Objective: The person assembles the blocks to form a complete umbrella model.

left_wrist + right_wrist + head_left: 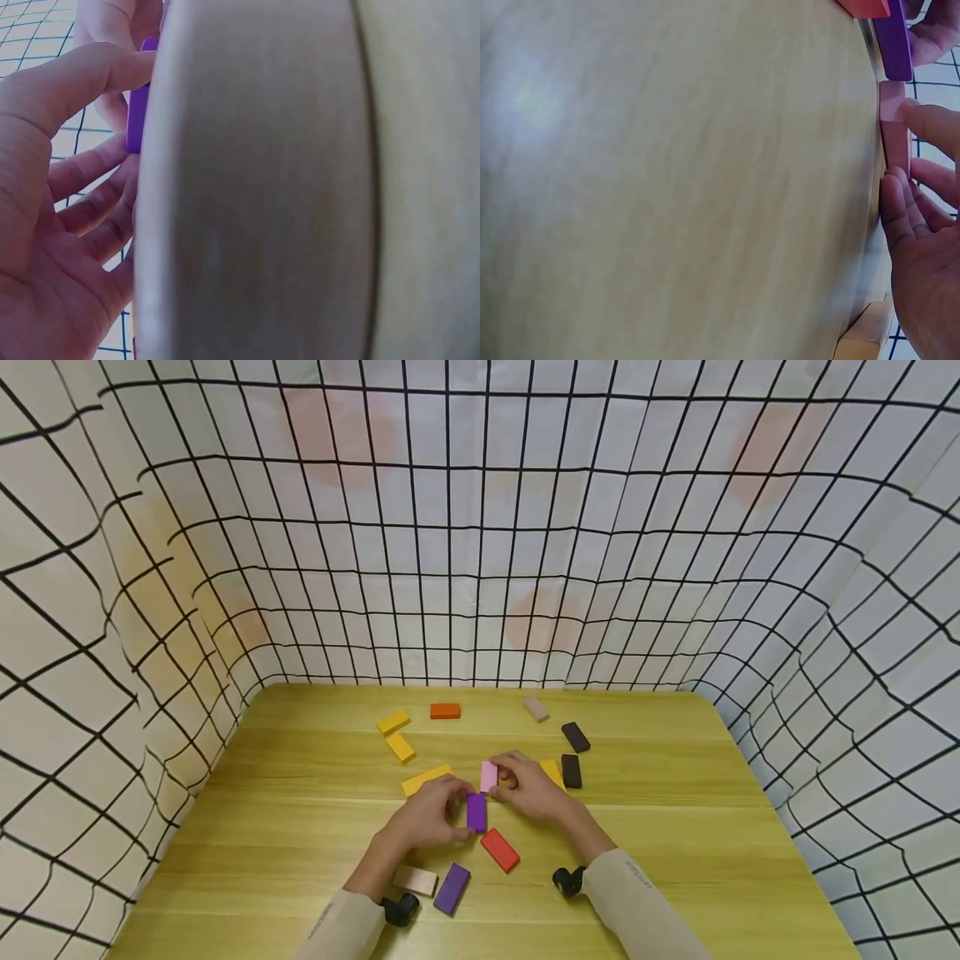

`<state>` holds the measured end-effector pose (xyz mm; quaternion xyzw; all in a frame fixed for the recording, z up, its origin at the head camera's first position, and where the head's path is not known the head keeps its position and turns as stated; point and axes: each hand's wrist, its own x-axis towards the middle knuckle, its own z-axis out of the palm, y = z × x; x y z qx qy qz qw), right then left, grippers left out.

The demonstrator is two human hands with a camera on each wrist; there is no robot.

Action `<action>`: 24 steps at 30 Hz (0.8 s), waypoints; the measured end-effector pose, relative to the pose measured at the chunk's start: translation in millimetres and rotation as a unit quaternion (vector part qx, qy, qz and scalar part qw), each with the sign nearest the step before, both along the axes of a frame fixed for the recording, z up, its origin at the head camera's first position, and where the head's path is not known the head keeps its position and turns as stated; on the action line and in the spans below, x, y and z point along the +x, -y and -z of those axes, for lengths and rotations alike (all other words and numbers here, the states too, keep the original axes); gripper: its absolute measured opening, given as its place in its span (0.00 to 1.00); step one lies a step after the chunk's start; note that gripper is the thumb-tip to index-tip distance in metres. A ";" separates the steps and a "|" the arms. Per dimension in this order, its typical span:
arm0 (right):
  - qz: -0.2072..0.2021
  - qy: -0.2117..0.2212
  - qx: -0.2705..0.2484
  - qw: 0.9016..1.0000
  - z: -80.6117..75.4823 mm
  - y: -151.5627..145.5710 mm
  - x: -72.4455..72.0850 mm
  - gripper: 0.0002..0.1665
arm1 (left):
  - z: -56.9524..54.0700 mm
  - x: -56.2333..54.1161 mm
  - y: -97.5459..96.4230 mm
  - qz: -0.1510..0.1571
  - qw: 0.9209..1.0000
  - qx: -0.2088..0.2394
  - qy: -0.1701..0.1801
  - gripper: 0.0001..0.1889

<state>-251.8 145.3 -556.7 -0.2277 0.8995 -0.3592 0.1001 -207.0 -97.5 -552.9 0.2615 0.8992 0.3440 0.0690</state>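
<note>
- Left hand [435, 814]: fingers bent; thumb and forefinger parted by the length of the block, by which a purple block [476, 812] is pinched at its ends.
- Right hand [528, 785]: fingers bent likewise; a pink block [489, 777] is pinched at its ends between thumb and fingers.
- Held pair: set between the hands, the pink just beyond the purple; whether contact is made cannot be told.
- Red block [500, 851]: laid slantwise between the hands, just on the near side of the purple block.
- Dark purple block [452, 889]: placed on the near side of the left hand.
- Beige block [416, 881]: partly hidden by the left wrist.
- Long yellow block [426, 779]: found just beyond the left hand, partly covered by it.
- Two yellow blocks [393, 722]: set farther beyond the left hand.
- Orange block [445, 711]: placed well beyond the left hand.
- Half-hidden yellow block [552, 772]: partly covered by the right hand.
- Two black blocks [572, 772]: ranged to the right of the right hand.
- Pale block [536, 708]: laid well beyond the right hand.
- Wooden table [675, 835]: all loose blocks are borne by it.
</note>
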 end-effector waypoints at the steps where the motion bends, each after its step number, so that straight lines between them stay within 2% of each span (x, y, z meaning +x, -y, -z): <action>1: 0.000 0.001 0.002 1.000 0.2 -0.2 -0.2 0.32 | -0.5 0.5 -0.6 0.001 1.000 -0.003 0.000 0.29; 10: 0.003 -0.001 0.002 1.000 -0.8 1.5 2.6 0.32 | -2.1 2.0 -3.8 0.003 1.000 -0.006 0.006 0.31; 24: 0.005 -0.019 0.008 1.000 -2.0 3.9 5.7 0.30 | 2.9 0.1 -6.5 0.000 1.000 0.013 0.006 0.30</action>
